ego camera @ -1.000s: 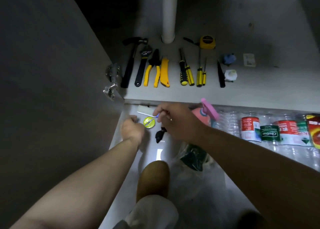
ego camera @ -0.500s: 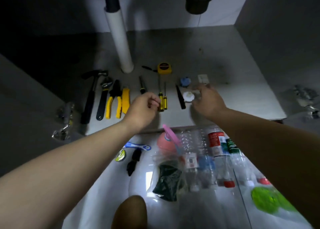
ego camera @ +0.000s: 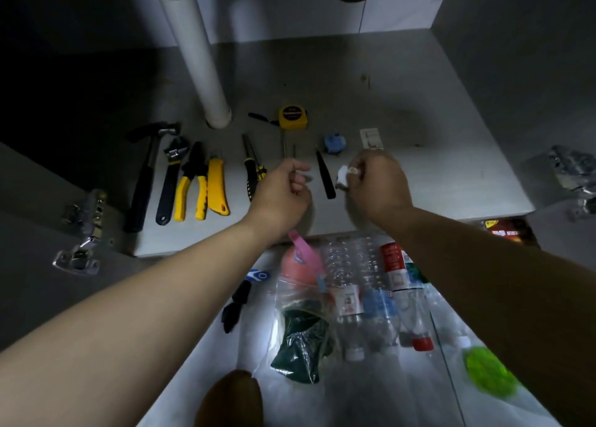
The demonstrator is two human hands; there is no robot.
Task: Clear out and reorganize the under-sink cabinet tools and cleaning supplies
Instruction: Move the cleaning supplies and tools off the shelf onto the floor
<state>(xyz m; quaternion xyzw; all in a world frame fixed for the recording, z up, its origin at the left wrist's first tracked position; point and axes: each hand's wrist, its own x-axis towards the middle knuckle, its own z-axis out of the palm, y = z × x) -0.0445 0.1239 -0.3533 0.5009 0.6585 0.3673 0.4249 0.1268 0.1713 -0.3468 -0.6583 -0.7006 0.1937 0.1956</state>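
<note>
Our right hand (ego camera: 377,183), just beside the roll (ego camera: 342,175) a moment ago, now pinches it.
The roll sits at our right fingertips; light, smooth, likely slippery, so we would grip its rim. Our left hand (ego camera: 282,193) curls; we cannot tell if it holds anything.

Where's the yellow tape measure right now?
In the head view, the yellow tape measure sits on the cabinet floor near the back, just right of the white pipe and beyond the left hand.
</note>
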